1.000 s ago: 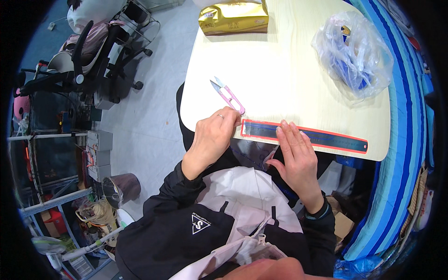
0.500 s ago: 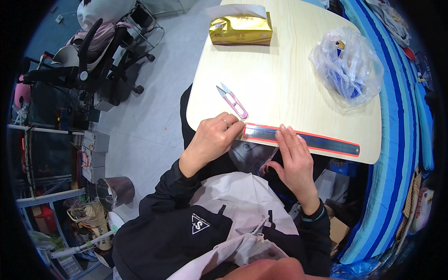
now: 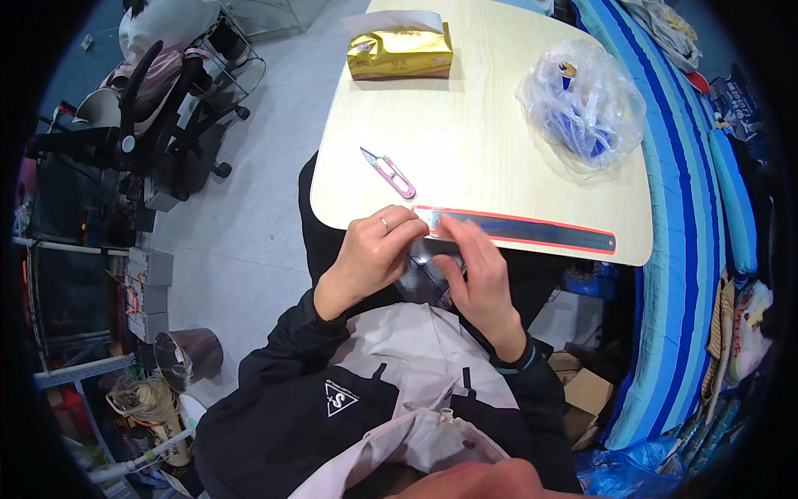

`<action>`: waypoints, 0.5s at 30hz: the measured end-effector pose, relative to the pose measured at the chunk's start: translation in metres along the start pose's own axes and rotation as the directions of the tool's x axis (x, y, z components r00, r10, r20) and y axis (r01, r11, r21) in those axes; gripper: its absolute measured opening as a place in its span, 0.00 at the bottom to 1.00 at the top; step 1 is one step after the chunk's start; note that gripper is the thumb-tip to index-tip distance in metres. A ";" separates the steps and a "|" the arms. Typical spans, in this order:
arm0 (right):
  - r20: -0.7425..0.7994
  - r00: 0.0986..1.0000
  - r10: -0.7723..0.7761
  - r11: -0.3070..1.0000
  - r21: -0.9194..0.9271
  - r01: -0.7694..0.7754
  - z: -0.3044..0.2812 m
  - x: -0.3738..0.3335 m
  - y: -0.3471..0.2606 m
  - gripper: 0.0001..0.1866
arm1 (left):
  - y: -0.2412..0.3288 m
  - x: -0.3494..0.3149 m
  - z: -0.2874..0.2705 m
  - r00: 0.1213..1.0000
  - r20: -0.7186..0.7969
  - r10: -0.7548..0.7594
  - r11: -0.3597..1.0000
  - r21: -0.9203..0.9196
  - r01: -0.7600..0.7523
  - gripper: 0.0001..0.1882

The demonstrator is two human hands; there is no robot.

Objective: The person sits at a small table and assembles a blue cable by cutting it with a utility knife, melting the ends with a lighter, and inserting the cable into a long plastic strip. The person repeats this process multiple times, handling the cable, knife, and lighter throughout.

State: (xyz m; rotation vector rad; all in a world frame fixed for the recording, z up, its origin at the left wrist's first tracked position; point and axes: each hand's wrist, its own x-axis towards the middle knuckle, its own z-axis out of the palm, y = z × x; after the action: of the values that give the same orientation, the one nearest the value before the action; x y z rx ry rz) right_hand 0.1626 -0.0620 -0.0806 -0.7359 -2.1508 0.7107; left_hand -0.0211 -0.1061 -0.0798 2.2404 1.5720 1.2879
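A dark ruler with a red-orange border (image 3: 549,234) lies along the front edge of the pale table. At its left end my left hand (image 3: 374,249), wearing a ring, has thumb and forefinger pinched together; what they hold, if anything, is too small to make out. Close beside those fingertips, my right hand (image 3: 485,279) reaches over the ruler's left part, fingers stretched and slightly blurred, thumb apart. Pink-handled thread snips (image 3: 389,174) lie just beyond my left hand, blades pointing away to the left.
A gold tissue pack (image 3: 401,54) sits at the table's far left. Toward the far right stands a clear plastic bag (image 3: 582,108) with something blue inside. Blue striped bedding (image 3: 694,191) runs along the table's right side. An office chair (image 3: 137,125) is on the floor at left.
My right hand has slid left along the ruler, from its middle toward my left fingertips. The whole view has shifted slightly; the left hand keeps its pinch at the ruler's end.
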 end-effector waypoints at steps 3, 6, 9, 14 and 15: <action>-0.031 0.993 0.116 0.985 0.136 -0.110 0.003 -0.008 -0.013 0.06 | 0.010 -0.007 -0.002 0.991 -0.076 -0.114 0.975 -0.198 0.097 0.12; -0.001 0.975 0.221 0.943 0.255 -0.213 -0.002 -0.018 -0.023 0.06 | 0.019 -0.013 0.001 0.993 -0.046 -0.105 0.962 -0.260 0.089 0.09; 0.067 0.939 0.337 0.832 0.446 -0.331 -0.008 -0.027 -0.027 0.09 | 0.029 -0.020 0.008 0.996 -0.084 -0.042 0.980 -0.198 0.025 0.05; 0.370 0.828 0.421 0.509 0.660 -0.553 -0.023 -0.042 -0.025 0.10 | 0.038 -0.037 0.018 0.985 -0.061 -0.160 0.877 -0.467 0.114 0.03; 0.444 0.803 0.397 0.456 0.664 -0.593 -0.029 -0.043 -0.025 0.09 | 0.039 -0.041 0.020 0.974 0.013 -0.226 0.764 -0.618 0.185 0.03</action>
State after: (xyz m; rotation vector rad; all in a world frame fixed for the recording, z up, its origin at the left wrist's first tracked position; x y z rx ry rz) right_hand 0.2026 -0.1013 -0.0675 -0.8028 -1.4823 1.9956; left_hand 0.0163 -0.1502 -0.0949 1.5853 1.1302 1.5316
